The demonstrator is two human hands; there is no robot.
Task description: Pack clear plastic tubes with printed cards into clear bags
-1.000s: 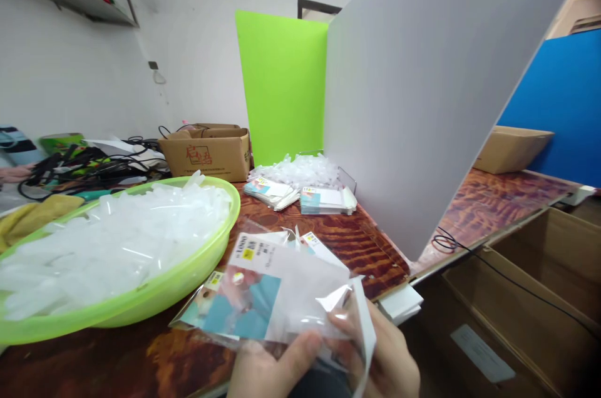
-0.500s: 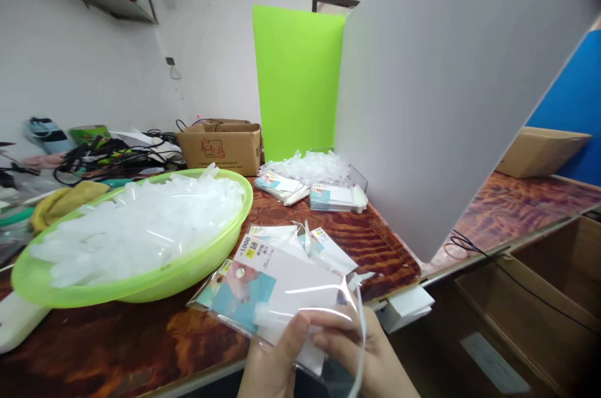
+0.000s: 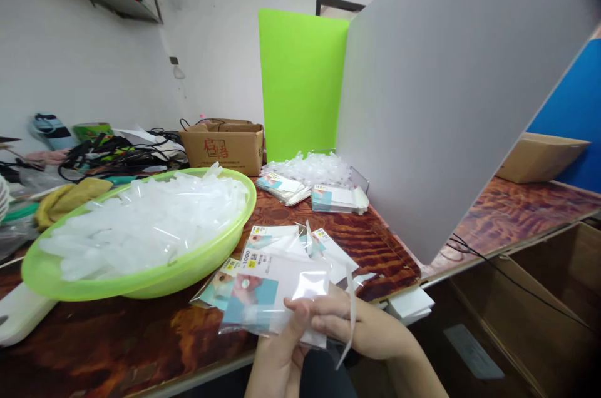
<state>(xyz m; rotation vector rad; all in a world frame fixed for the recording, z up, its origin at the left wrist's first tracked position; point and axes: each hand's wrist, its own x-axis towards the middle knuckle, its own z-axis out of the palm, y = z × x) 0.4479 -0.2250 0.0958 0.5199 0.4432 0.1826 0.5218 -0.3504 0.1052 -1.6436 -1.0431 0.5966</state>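
My left hand (image 3: pixel 283 348) grips the lower edge of a clear plastic packet (image 3: pixel 293 276), its thumb on top. Inside the packet are a printed white and blue card and a translucent plastic piece. My right hand (image 3: pixel 345 323) is closed at the packet's right end, its fingers bent over the film. A thin white strip (image 3: pixel 352 307) hangs across that hand; what it is attached to cannot be made out. Just beyond lie several similar packets (image 3: pixel 277 236) on the table. To the left stands a green basin (image 3: pixel 188 270) heaped with translucent plastic pieces (image 3: pixel 154 219).
Farther back are a stack of carded packets (image 3: pixel 335 198), a second pile (image 3: pixel 284 187) and a heap of translucent pieces (image 3: pixel 314 168). A cardboard box (image 3: pixel 223 151) stands behind the basin. A tall grey panel (image 3: pixel 422 104) rises on the right; cables (image 3: pixel 141 151) clutter the far left.
The held packet has tilted and flattened slightly. My right hand has turned, its forearm now reaching in more from the right. The white strip has swung and hangs shorter.
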